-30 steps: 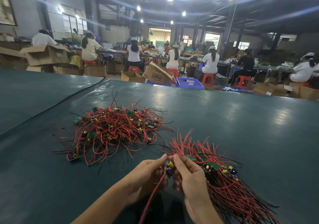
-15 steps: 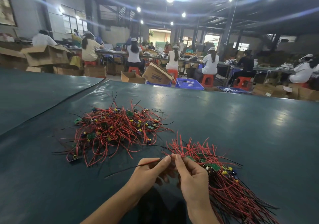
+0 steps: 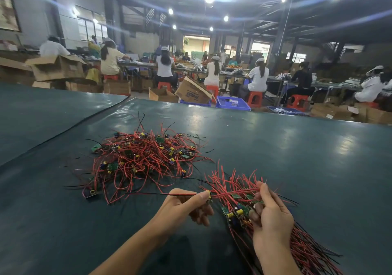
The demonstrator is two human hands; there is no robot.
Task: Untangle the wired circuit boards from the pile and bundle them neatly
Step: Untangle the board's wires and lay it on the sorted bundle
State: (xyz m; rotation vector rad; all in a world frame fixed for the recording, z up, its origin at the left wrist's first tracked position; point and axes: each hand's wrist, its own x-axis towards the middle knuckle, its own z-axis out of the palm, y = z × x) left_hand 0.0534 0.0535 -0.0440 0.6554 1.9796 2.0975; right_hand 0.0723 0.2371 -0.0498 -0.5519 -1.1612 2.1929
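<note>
A tangled pile (image 3: 144,158) of small green circuit boards with red and black wires lies on the dark green table (image 3: 297,158), left of centre. To its right lies a straightened bundle (image 3: 239,192) of the same boards, wires running toward me. My left hand (image 3: 186,206) pinches one wired board (image 3: 209,196) between thumb and forefinger at the bundle's left side; its black and red wires trail left. My right hand (image 3: 269,213) grips the bundle around its boards, with wire ends fanning out beyond it.
A seam (image 3: 63,132) crosses the table cover on the left. Beyond the far table edge are cardboard boxes (image 3: 192,93), blue crates (image 3: 232,103), red stools and several seated workers (image 3: 257,79) at other benches.
My hands have drawn apart. The right hand moved right onto the bundle and now grips it. The left hand has brought the single board up against the bundle's left side.
</note>
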